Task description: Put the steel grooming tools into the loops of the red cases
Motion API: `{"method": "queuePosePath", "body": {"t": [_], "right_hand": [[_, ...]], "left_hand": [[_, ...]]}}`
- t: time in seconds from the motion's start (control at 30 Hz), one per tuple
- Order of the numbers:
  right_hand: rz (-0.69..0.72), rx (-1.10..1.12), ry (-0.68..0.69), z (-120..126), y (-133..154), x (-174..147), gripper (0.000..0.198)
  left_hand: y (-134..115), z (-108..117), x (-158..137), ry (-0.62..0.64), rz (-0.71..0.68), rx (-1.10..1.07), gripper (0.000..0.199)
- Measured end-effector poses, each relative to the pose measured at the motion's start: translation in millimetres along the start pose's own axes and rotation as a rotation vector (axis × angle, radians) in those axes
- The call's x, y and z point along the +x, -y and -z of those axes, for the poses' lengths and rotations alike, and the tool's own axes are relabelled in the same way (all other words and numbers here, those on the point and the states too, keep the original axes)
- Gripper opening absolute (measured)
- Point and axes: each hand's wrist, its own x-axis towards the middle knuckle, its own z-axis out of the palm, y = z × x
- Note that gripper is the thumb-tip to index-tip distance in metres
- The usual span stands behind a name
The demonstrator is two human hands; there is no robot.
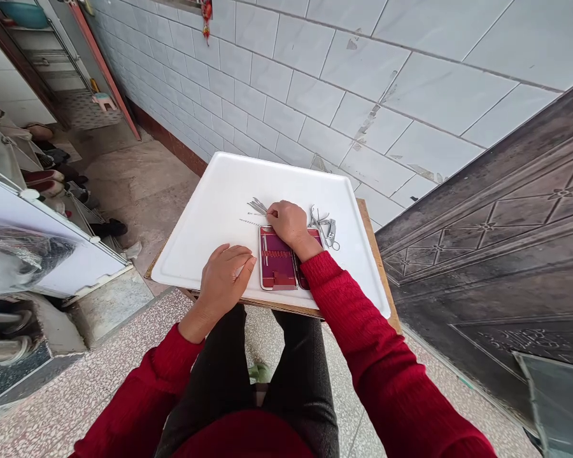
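Note:
My right hand (289, 222) reaches over the case's top edge, fingers pinched at the near end of a bunch of slim metal manicure tools (256, 205); the fingertips are partly hidden. Below lies an opened manicure case (279, 267) with a dark red lining and a row of small loops. Two slim tools (265, 249) sit at its left side. My right forearm covers much of its right half. My left hand (226, 273) hovers or rests left of the case, holding nothing, its fingers stretched and thumb apart. Scissors, a nail clipper (332, 228) and cuticle nippers (315, 215) lie right of my right hand.
Everything lies on a white board with a raised rim (191, 219), set on a wooden table (363, 210). A tiled wall (296, 83) stands behind it. At the right is a dark patterned door (496, 235); shoes on a rack (48, 181) are at the left.

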Motion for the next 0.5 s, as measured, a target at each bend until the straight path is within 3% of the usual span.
{"method": "queuePosePath", "body": {"t": [0.5], "right_hand": [[0.009, -0.098, 0.046, 6.4, 0.9, -2.0, 0.027]], "left_hand": [[1.5, -1.3, -0.1, -0.002, -0.031, 0.046, 0.032]]}}
